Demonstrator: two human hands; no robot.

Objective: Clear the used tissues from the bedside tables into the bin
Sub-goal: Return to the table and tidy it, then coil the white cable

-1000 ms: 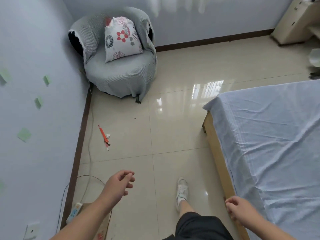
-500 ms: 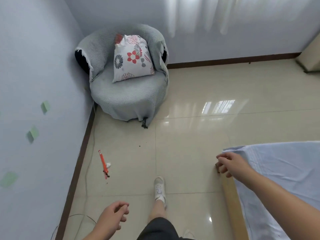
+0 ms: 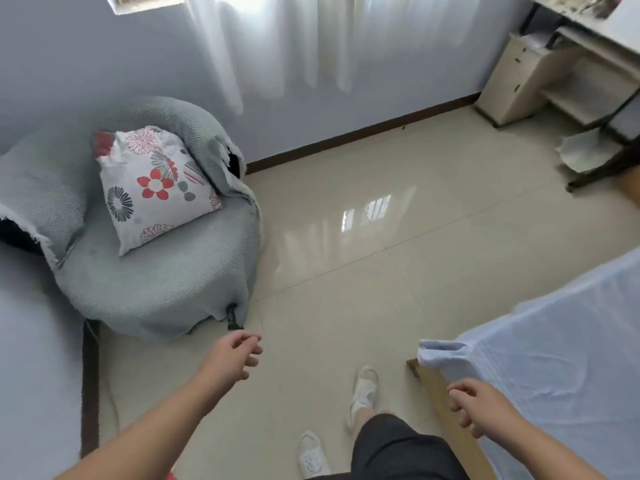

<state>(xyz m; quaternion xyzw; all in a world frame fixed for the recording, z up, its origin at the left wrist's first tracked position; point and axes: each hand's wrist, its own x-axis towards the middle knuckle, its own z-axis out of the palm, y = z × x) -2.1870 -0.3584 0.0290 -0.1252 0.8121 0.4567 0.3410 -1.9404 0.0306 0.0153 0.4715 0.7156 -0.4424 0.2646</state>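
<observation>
At the corner of the bed (image 3: 554, 358) we stand empty-handed: the left hand (image 3: 239, 351) hangs loosely curled over the floor away from the bed, the right hand (image 3: 474, 407) loosely curled just beside its wooden edge. No used tissues, bedside tables or bin show from here. We judge such tissues light, soft and crushable, best pinched at the wad's bulk.

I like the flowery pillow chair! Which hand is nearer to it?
The left hand, fingers loosely curled near the bottom of the grey chair. The right hand is farther off, over the wooden edge of the bed.
</observation>
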